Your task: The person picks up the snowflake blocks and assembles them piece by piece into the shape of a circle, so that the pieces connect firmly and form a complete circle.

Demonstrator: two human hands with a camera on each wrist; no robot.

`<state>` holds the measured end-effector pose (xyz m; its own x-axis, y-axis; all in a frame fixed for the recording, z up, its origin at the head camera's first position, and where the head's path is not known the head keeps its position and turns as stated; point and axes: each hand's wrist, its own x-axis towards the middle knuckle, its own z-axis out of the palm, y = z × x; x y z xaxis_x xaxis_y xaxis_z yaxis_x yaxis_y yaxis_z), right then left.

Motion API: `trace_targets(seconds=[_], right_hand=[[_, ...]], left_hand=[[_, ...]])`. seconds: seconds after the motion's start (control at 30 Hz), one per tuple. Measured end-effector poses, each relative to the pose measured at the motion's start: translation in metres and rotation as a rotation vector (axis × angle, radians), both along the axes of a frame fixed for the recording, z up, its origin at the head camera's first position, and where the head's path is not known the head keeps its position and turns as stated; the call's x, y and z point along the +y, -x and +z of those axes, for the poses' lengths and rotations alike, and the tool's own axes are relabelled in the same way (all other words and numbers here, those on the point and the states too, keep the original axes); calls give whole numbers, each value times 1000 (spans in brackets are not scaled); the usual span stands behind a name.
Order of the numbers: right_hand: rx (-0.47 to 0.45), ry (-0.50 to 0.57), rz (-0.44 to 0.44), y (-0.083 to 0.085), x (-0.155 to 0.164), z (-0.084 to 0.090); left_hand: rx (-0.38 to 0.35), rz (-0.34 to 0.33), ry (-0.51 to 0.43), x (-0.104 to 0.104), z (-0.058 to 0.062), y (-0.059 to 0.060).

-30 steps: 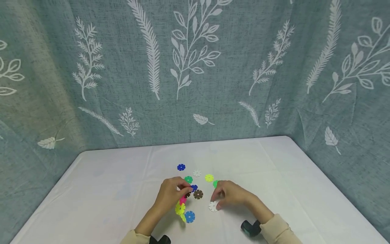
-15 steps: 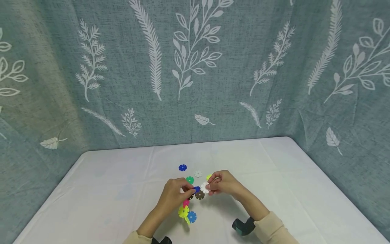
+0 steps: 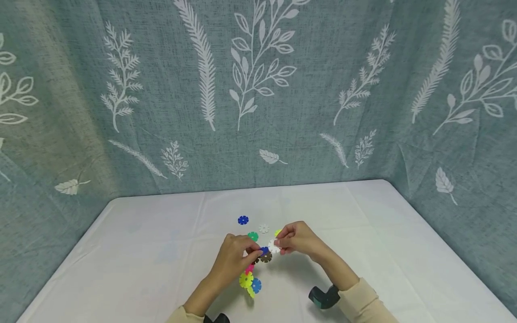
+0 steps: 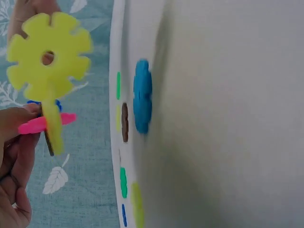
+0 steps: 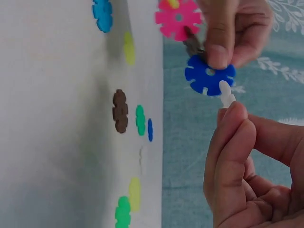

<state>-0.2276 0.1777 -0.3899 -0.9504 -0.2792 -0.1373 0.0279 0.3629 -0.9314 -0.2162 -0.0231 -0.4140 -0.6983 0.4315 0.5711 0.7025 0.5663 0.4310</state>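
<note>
The right hand [image 3: 300, 238] pinches a white snowflake disc [image 5: 226, 94] against the blue disc [image 5: 209, 76] (slot to slot) of the chain [image 3: 250, 273] pinched by the left hand [image 3: 233, 260].

In the head view the right hand [image 3: 296, 240] covers most of the yellow-green disc [image 3: 277, 233] behind it, and the left hand [image 3: 234, 260] hides part of the joined discs [image 3: 249, 276] it holds. The white disc [image 5: 227, 95] shows only as an edge in the right wrist view, the fingers [image 5: 232, 142] covering the rest. At the left edge of the left wrist view the hand is cut off. The discs along the table edge [image 4: 114, 142] appear edge-on, their shapes unclear.
</note>
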Motion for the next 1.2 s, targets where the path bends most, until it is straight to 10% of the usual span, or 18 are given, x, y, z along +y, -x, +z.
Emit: trace_targets(seconds=[0.53, 0.63, 0.87, 1.07, 1.2], right_hand=[[-1, 9, -10, 1, -16, -1], [23, -10, -1, 2, -17, -2], [77, 2, 128, 7, -15, -11], [47, 45, 173, 11, -10, -19], [134, -65, 25, 19, 8, -20]], left_hand=[[250, 49, 35, 2, -6, -5], [131, 35, 62, 1, 0, -6], [-433, -28, -48, -7, 16, 5], [-684, -127, -140, -13, 5, 12], [-802, -39, -213, -18, 4, 10]])
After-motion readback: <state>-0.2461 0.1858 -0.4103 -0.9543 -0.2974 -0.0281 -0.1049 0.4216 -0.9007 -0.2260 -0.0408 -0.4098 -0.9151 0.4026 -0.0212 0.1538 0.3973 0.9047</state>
